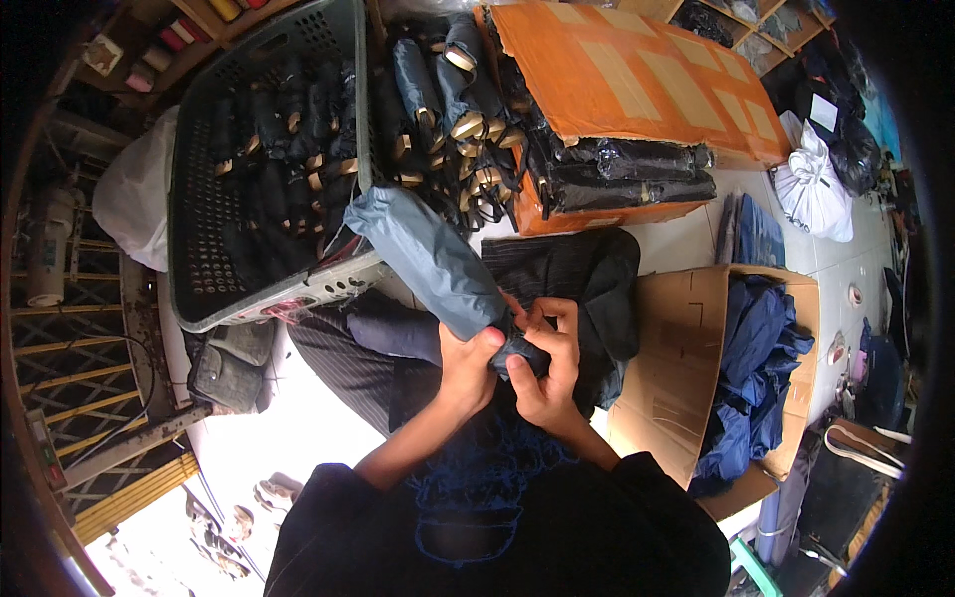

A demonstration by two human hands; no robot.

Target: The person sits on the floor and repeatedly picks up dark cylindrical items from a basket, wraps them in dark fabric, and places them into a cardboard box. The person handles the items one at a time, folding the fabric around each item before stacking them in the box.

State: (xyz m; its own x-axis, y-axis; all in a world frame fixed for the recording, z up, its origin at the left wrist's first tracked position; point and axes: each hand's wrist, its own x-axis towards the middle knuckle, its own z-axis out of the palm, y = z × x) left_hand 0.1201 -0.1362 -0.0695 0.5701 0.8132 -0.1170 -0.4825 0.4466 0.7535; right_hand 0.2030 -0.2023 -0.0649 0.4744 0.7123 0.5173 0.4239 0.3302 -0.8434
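Observation:
A folded umbrella in a smooth grey-blue cover slants across my lap, its far end up and to the left. My left hand is wrapped round its near end, the thumb lying along the cloth. With bent fingers, my right hand pinches dark cloth at that same end, thumb and fingertips close together. What exactly lies between those fingertips is partly hidden. Beyond the umbrella, several more folded umbrellas with pale curved handles lie in a pile.
At the left stands a dark plastic basket full of folded umbrellas. An orange cardboard box with black wrapped packs is at the back. To my right, an open brown carton holds blue cloth. A white sack sits farther off.

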